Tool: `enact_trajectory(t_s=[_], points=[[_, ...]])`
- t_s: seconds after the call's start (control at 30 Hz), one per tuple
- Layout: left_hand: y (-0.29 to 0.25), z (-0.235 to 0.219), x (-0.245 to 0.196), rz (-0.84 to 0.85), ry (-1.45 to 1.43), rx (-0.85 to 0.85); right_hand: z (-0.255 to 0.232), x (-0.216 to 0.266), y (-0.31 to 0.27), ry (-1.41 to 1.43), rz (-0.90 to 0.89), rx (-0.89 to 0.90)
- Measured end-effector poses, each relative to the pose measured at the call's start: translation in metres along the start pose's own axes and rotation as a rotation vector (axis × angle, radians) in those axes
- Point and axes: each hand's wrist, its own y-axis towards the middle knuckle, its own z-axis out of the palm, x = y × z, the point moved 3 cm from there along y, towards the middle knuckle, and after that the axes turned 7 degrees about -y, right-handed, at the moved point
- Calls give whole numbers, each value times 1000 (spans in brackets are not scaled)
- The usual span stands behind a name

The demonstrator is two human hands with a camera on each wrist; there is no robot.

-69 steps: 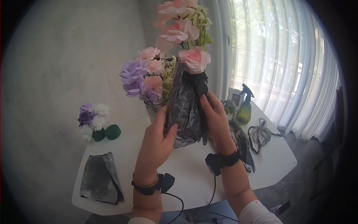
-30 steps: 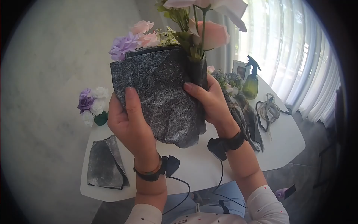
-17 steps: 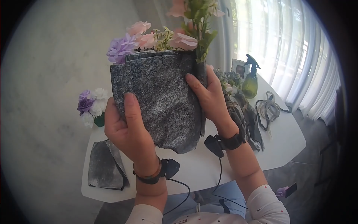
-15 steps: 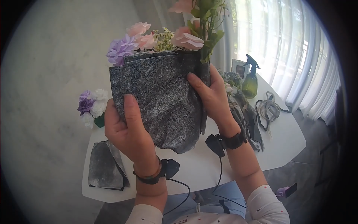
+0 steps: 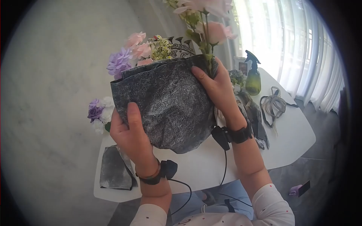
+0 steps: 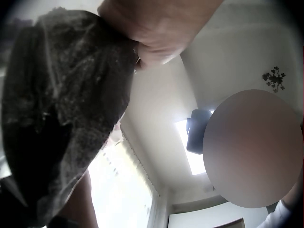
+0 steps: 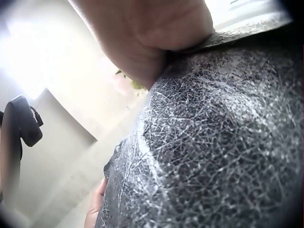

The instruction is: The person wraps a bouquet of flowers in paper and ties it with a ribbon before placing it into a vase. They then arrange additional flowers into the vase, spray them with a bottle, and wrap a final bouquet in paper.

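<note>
Dark grey, fibre-textured wrapping paper (image 5: 169, 105) is held up in both hands, its broad face towards me. My left hand (image 5: 130, 132) grips its left side, thumb flat on the front. At the upper right edge, my right hand (image 5: 220, 90) pinches it, thumb in front and fingers hidden behind. Pink roses (image 5: 217, 33) on green stems rise out of the paper beside that thumb. In the left wrist view, the paper (image 6: 85, 71) hangs under the left hand (image 6: 156, 23). Close up in the right wrist view, its white fibres show below the right hand (image 7: 147, 33).
Purple and pink flowers (image 5: 120, 62) stand behind the paper. Purple and white flowers (image 5: 98, 113) are at the left. Folded grey paper (image 5: 116, 169) lies on the white table (image 5: 188, 169). A spray bottle (image 5: 253, 79), ribbon (image 5: 275, 105) and wrapped bouquet (image 5: 250, 113) occupy the right.
The wrapping paper has turned from a narrow side view to its broad face and now spreads wider to the right. The right hand has moved outward and up slightly; the roses have swung.
</note>
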Motion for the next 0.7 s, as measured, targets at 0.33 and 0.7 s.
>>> enact_trajectory(t_s=[0.33,0.7], points=[[22,-30,-19,-7,77,-50,-27,-13,14,-117,-167,-299],[87,-200,-12,-292,457,-22,-58,18,10,324,286,-107]])
